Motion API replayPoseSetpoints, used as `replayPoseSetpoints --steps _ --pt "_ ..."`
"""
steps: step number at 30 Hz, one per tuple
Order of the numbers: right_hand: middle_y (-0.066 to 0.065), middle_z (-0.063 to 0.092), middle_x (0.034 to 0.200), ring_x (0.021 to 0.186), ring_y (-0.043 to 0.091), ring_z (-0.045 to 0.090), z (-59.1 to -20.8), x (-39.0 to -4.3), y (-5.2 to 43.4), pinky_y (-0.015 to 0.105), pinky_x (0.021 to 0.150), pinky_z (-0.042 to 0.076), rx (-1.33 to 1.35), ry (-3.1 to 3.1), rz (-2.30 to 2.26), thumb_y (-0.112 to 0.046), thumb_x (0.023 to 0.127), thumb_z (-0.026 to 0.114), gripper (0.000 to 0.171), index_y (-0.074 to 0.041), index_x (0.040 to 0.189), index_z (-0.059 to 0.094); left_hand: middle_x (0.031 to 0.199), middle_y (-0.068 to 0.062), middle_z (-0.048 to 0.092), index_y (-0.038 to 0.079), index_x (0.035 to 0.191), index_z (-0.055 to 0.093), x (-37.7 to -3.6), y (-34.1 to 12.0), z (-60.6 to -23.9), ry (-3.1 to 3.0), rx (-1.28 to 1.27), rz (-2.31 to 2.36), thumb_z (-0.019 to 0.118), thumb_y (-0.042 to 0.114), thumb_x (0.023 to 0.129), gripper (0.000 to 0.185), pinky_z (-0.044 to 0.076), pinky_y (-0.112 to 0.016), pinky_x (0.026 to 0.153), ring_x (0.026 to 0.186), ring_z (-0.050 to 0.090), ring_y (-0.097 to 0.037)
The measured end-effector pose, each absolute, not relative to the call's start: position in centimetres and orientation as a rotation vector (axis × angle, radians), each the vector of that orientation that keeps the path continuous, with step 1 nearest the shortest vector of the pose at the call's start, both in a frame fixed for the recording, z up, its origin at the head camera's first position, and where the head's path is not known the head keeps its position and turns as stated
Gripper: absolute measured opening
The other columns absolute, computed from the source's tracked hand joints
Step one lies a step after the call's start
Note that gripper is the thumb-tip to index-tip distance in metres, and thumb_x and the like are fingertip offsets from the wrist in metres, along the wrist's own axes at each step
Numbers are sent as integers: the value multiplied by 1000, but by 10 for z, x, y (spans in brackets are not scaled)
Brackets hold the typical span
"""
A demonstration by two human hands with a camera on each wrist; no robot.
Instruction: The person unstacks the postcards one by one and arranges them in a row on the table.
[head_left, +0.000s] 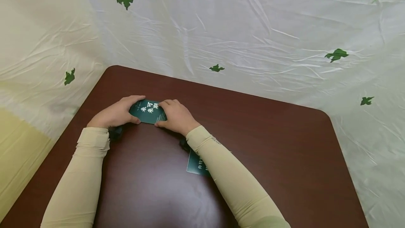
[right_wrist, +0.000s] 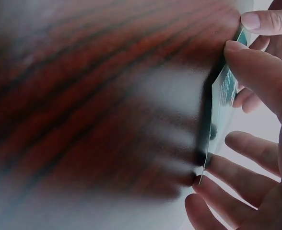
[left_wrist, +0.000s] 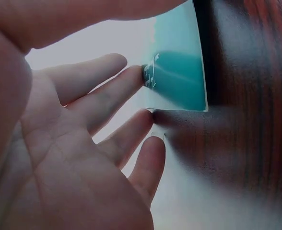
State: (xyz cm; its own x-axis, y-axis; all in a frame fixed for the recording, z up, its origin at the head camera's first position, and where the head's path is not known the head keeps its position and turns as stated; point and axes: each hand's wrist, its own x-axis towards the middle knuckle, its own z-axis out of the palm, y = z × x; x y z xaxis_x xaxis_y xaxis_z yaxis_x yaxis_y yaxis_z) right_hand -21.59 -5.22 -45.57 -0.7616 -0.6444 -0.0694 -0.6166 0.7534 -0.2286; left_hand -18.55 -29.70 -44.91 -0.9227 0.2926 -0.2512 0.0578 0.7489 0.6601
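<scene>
A dark green card (head_left: 146, 116) printed with white Chinese characters lies flat on or just over the table, between the two hands. My left hand (head_left: 115, 113) holds its left end, thumb at the near edge and fingertips at the far edge. At the other end my right hand (head_left: 178, 116) grips the card the same way. The left wrist view shows a corner of the card (left_wrist: 184, 86) beyond the fingertips. In the right wrist view the card (right_wrist: 222, 100) appears nearly edge-on, close to the tabletop, with the right thumb on its near edge.
A second green card (head_left: 194, 164) with white characters lies on the brown table (head_left: 269, 133), partly hidden under the right forearm. White cloth (head_left: 202, 27) with green leaf shapes hangs behind the table and at its sides. Dark devices sit at both wrists.
</scene>
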Motion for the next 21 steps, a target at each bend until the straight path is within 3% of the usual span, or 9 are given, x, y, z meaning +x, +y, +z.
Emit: replayPoseSetpoints --steps 6,14,21 --pt "5 58 159 146 24 54 -457 -214 -47 39 121 49 -978 2805 -299 -55 96 78 76 -13 155 57 174 -28 27 6 170 29 -186 -291 -451 2613 278 966 80 7 93 92 43 -70 117 150 32 -49" --pt "13 35 176 167 31 28 -451 -201 -17 48 132 34 -940 2775 -496 -60 93 79 86 -12 158 53 174 -29 27 4 171 26 -183 -282 -444 2663 264 943 80 17 93 95 38 -72 120 153 33 -50" --pt "9 39 174 163 29 35 -434 -164 45 50 131 35 -886 2806 -572 -59 91 82 88 -14 161 51 175 -19 32 13 172 28 -169 -245 -426 2726 404 957 80 26 95 94 34 -71 124 161 30 -45"
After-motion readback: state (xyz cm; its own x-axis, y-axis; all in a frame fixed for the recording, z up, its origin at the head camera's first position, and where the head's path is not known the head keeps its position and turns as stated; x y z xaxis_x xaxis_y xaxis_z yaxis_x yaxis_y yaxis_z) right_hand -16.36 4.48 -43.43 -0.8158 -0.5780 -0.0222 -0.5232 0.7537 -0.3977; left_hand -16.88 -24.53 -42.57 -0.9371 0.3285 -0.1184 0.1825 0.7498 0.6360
